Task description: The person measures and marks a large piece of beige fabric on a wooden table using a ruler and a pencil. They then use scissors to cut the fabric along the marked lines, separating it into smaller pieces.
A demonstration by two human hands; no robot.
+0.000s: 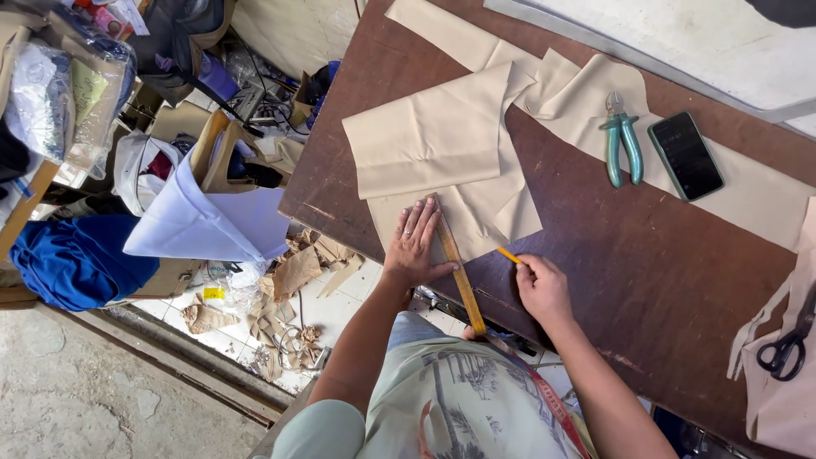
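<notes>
Your right hand (541,287) curls shut around a yellow pencil (508,255), while your left hand (412,242) (fingers spread flat) presses the wooden ruler (459,276) onto beige cloth (442,170) at the table's (612,255) near edge.

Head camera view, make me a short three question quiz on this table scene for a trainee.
1. True or false: the left hand lies flat, pressing the ruler onto the cloth.
2. What does the right hand hold?
A. scissors
B. a pencil
C. a phone
3. Fill the gap: the teal-handled pliers lie just left of the ____.

Key
1. True.
2. B: the yellow pencil, its tip beside the ruler. The scissors lie untouched at the right edge of the table.
3. Phone, dark, lying face up on the cloth.
</notes>
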